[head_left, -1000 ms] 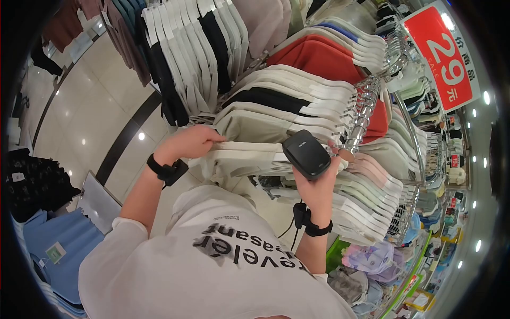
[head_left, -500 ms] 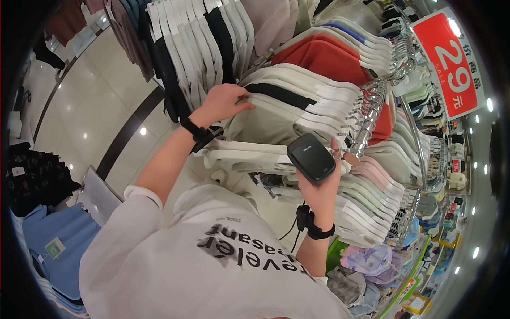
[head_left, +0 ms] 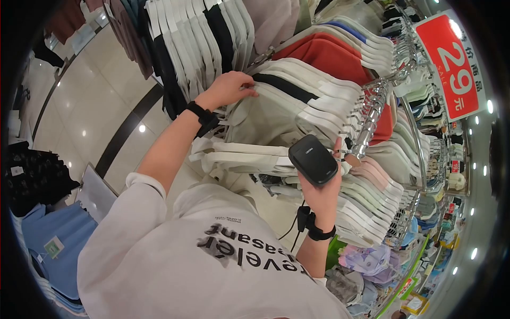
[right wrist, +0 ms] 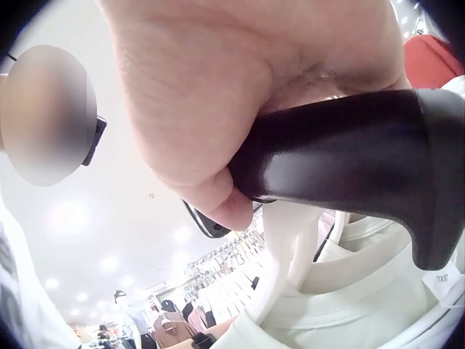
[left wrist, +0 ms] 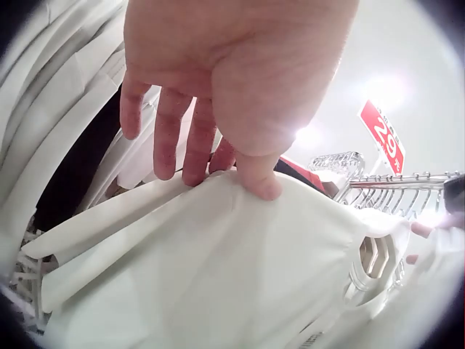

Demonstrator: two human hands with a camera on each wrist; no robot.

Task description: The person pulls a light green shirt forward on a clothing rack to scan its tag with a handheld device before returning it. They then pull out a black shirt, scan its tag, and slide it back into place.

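My left hand [head_left: 228, 89] reaches to the shoulders of the hanging shirts in the head view. In the left wrist view its thumb and index finger pinch the top edge of a white shirt [left wrist: 218, 254], the other fingers hanging behind that edge. My right hand [head_left: 321, 189] grips a black handheld device [head_left: 313, 159] with a rounded, squarish head. From the right wrist, the device's dark body [right wrist: 341, 160] ends in a flared lip, close over the neckline of a pale shirt [right wrist: 341, 291]. Two white shirts [head_left: 239, 159] at the front hang a little apart from the others.
A metal rail [head_left: 372, 117] carries the hangers at the right, with a red sale sign [head_left: 449, 64] above. Red shirts [head_left: 319, 53] hang farther along, and another row of white and black shirts [head_left: 186, 48] hangs behind. Blue garments [head_left: 61, 250] are at lower left.
My left hand has moved from the front white shirt to the shirts farther back, near the black one. My right hand keeps its hold on the device, almost in place.
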